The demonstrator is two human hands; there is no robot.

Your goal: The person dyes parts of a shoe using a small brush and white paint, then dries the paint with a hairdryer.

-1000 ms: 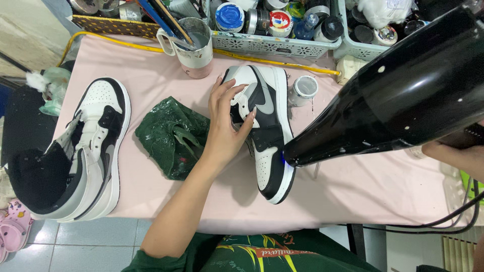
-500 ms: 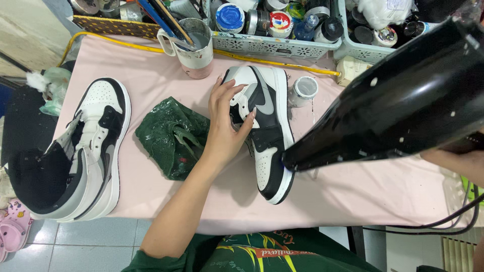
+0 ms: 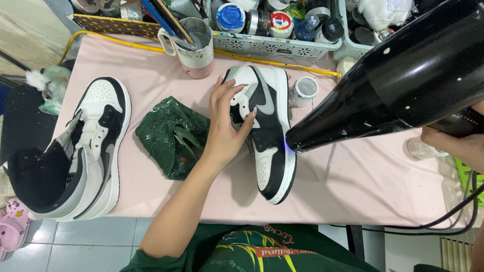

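Fingers of your left hand [image 3: 227, 126] are spreading over the collar and side of the black-and-white sneaker [image 3: 264, 131], pressing it down flat rather than closing around it. That shoe is lying on the pink table cover [image 3: 363, 186], near the middle, toe pointing toward you. Your right hand [image 3: 454, 143] is wrapping around the handle of the black hair dryer [image 3: 398, 80]; only a sliver of the hand is showing at the frame's edge, so the grip looks closed but you probably can't judge it fully. The dryer's nozzle is hovering just beside the shoe's midsection, aiming at its side, with a faint blue glow at the rim. A crumpled green cloth [image 3: 174, 136] is sitting just left of your wrist, and the matching second sneaker [image 3: 85, 151] is lying well apart at the left edge of the table. A paint-stained mug [image 3: 194, 50] holding brushes is standing beyond the shoe, and a small white jar [image 3: 304, 90] is standing just beside the shoe's heel end.
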